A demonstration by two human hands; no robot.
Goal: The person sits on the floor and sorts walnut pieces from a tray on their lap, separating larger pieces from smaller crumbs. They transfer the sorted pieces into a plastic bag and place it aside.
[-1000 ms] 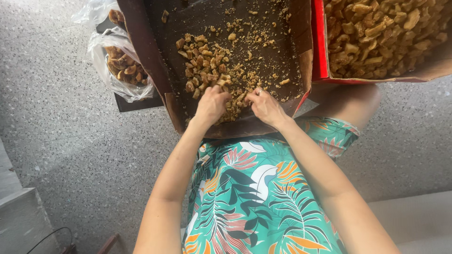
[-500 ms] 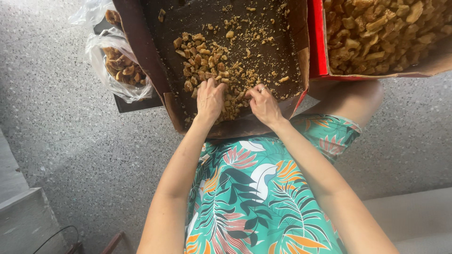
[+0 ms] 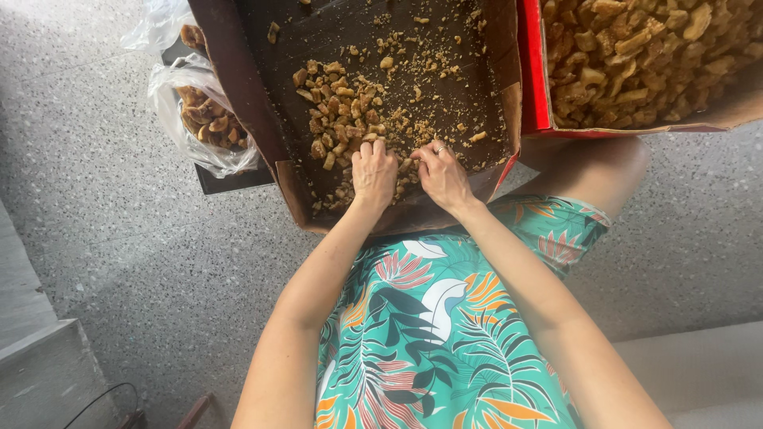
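Both hands have shifted only slightly since a moment ago, staying low in the tray while the fingers curl in closer over the nuts. Seen from above, a person in a teal leaf-print dress [image 3: 429, 334] sits with a shallow brown cardboard tray [image 3: 254, 103] resting on their lap. Broken nut pieces [image 3: 342, 119] – pale tan, possibly cashews – lie heaped toward the tray's left and near side, with crumbs scattered over the rest of its dark floor. Left hand [image 3: 373, 171] lies palm down at the near edge of the heap, fingers bent and bunched over the pieces; whether it pinches any single piece cannot be told. Right hand [image 3: 443, 176], with a ring on one finger, sits just beside it, fingers likewise curled down into the nuts, the two hands nearly touching. To the right of the tray, a red-edged cardboard box [image 3: 534, 71] is filled with larger nut pieces. To the left, a clear plastic bag [image 3: 171, 95] holding more nuts sits on a dark flat stand – both on a grey speckled floor [image 3: 111, 238].
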